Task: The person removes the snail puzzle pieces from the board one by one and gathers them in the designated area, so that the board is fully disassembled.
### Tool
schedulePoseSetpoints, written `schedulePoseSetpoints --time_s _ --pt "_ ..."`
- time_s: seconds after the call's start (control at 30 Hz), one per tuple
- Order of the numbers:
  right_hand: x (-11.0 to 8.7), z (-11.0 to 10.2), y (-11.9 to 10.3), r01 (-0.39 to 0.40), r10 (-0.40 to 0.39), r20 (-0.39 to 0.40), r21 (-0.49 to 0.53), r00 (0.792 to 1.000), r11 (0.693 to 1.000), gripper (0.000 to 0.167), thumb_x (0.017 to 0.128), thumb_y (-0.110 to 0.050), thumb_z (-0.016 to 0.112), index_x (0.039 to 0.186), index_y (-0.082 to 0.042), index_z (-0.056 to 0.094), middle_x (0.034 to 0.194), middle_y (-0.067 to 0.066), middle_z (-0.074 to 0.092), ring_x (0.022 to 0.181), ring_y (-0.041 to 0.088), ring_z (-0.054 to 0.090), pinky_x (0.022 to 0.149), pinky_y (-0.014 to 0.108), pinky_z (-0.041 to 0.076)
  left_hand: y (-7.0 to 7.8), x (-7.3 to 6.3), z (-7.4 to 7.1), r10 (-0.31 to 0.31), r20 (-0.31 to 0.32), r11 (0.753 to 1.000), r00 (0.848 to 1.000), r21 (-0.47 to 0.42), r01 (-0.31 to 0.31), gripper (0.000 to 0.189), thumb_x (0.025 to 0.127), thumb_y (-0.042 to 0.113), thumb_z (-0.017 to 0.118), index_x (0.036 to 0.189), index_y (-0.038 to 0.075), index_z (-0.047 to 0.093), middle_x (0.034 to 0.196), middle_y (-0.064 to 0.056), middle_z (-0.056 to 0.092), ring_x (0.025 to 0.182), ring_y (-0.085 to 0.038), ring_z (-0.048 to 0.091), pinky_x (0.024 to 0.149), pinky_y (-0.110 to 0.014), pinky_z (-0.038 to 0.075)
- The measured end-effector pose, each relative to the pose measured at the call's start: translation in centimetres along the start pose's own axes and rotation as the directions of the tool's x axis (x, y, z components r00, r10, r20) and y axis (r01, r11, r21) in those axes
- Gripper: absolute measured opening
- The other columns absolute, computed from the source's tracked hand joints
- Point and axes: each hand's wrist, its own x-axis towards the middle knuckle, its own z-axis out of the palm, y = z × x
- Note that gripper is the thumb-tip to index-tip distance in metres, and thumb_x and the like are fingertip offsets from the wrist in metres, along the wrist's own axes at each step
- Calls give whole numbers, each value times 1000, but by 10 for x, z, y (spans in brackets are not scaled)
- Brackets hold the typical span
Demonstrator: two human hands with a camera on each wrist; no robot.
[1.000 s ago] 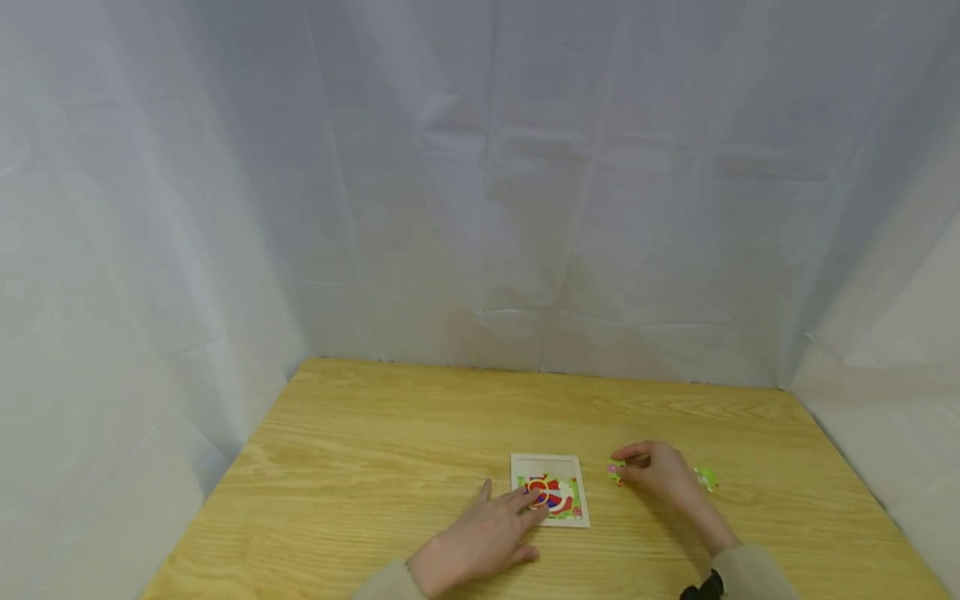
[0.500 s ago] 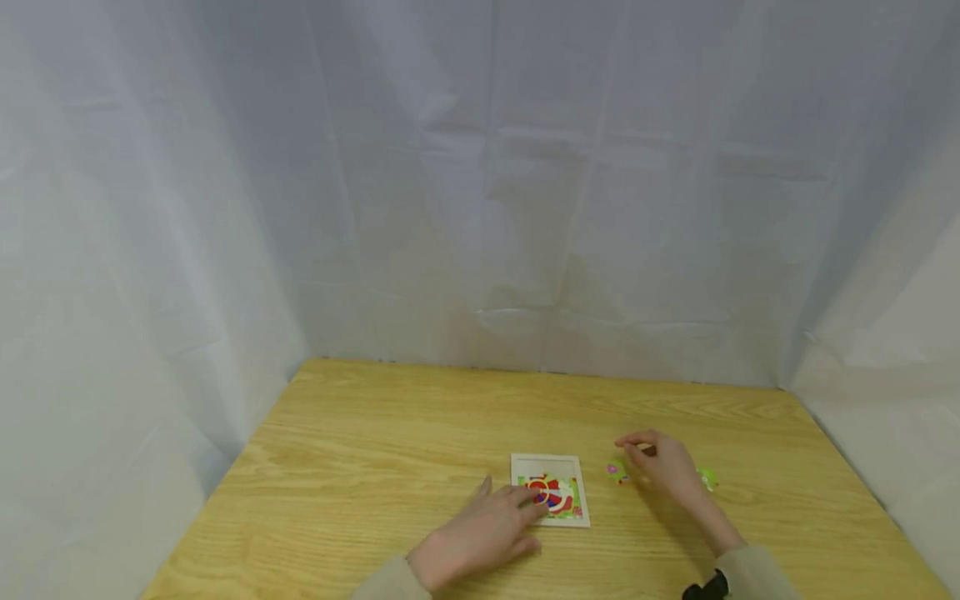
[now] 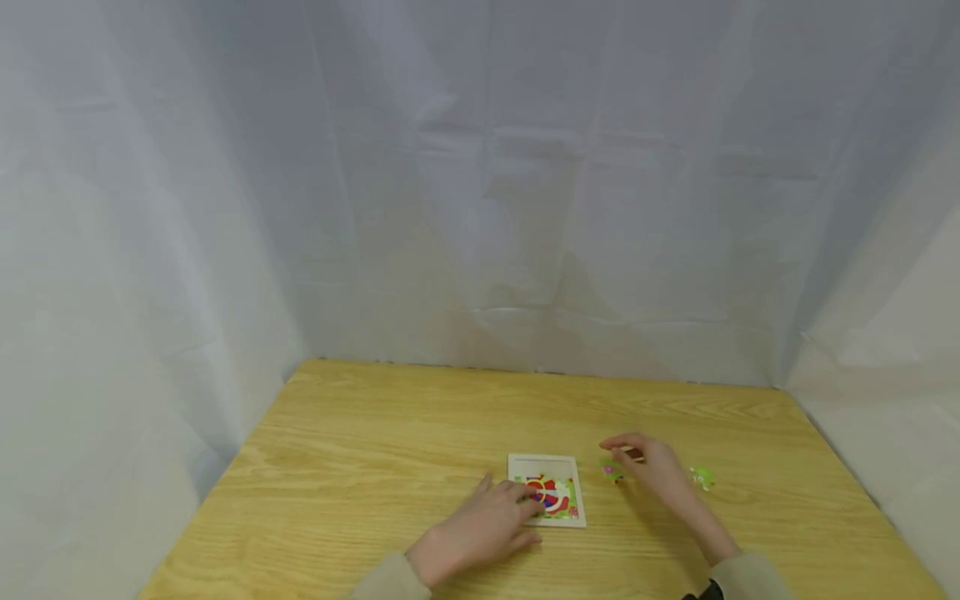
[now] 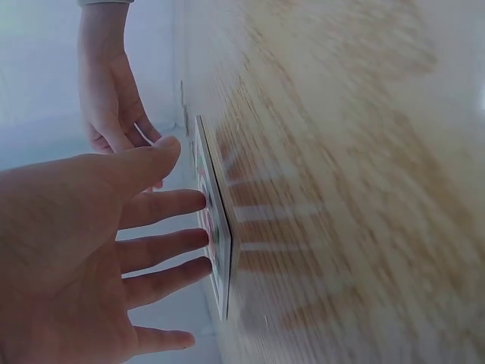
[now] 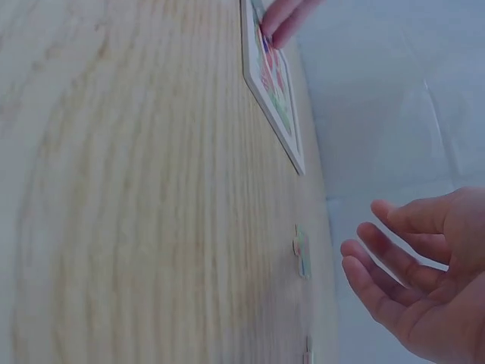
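Note:
A square jigsaw board with a pale wooden rim (image 3: 580, 502) lies on the table, its lower part filled with red, blue and green pieces. My left hand (image 3: 480, 529) rests on it, fingers extended and fingertips touching the picture near its lower left. To the right of the board lies a loose green-and-pink puzzle piece (image 3: 610, 472). Just above that piece is my right hand (image 3: 658, 473), fingers loosely bent with nothing between them, as the right wrist view shows. Further right, a second green-and-white puzzle piece (image 3: 702, 477) lies flat.
The wooden table (image 3: 360, 442) carries the board and loose pieces near its front. White sheeting (image 3: 480, 208) hangs behind the table and along both sides.
My right hand has let go of the green-and-pink puzzle piece, lifted off it and shifted slightly left. The piece lies about where it was. My left hand stays on the board.

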Motion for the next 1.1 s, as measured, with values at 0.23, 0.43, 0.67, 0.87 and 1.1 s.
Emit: schedulePoseSetpoints --time_s 0.23,0.43,0.67,0.87,1.1 --pt "-1 13 -13 -2 2 31 16 1000 1000 18 96 -2 65 109 -6 76 112 16 73 94 28 72 79 37 61 4 5 2 41 -32 999 999 35 -40 43 100 47 59 137 25 63 142 5 59 132 -18 54 107 -57 45" --pt "1 26 -21 53 -53 47 -7 998 999 16 96 -5 66 106 -9 77 110 12 75 94 27 72 80 39 61 8 8 5 64 -1 997 998 51 -64 50 101 49 57 144 25 57 148 3 54 137 -17 49 110 -56 43" --pt "-1 38 -27 101 -99 105 -11 990 995 14 97 -8 66 105 -9 77 107 10 76 90 23 73 76 34 61 12 6 7 44 18 997 999 58 -45 55 99 54 55 147 28 55 153 2 50 141 -20 46 112 -58 39" --pt "-6 42 -28 91 -90 146 0 985 996 14 96 -5 66 105 -7 77 105 9 76 89 23 72 76 33 60 14 4 7 36 28 996 999 75 -38 55 99 55 55 148 30 54 152 2 50 139 -19 48 110 -58 42" --pt "-7 43 -31 94 -90 168 -12 982 996 14 95 -4 66 105 -7 76 104 8 76 87 20 71 75 29 59 14 5 7 15 65 998 998 61 -19 55 99 54 55 148 31 53 154 2 48 141 -20 47 110 -60 41"
